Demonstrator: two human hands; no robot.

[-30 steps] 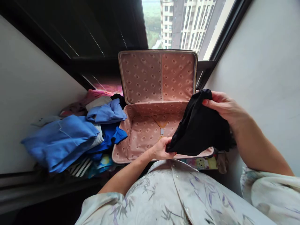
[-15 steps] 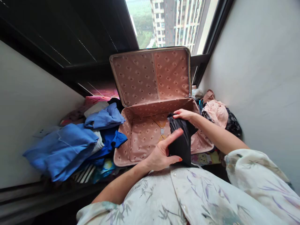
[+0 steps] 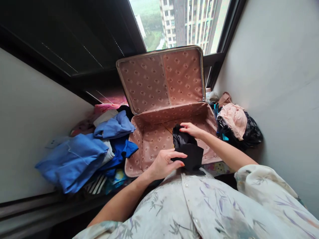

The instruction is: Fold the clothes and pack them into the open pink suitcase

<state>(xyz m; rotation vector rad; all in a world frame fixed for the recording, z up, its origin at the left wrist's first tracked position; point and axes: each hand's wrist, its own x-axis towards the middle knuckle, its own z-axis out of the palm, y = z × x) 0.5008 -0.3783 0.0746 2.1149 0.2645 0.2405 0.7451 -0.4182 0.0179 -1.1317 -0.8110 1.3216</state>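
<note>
Sitting in front of an open suitcase (image 3: 154,146) with pink patterned lining, lid propped up against the window (image 3: 179,23). Both hands are on a black garment (image 3: 188,151) that's bunched up at the near right part of the case bottom, partly hanging over the front edge toward the person's lap.

Left hand (image 3: 163,162) rests on the near side of the black cloth, fingers stretched out fairly flat and pressing on it rather than clenched, thumb tucked under by the edge. Right hand (image 3: 191,129) is at the far end of the cloth, fingertips pinching or pressing the top of the bundle, can't really tell which, since the fabric hides part of the grip.

Left of the case there's a heap of blue clothes (image 3: 74,159) with some striped and colourful stuff under it. On the right, against the white wall (image 3: 279,83), sits a pile with a pink top (image 3: 234,118) over dark things. Floral shirt sleeves fill the bottom of the view.
</note>
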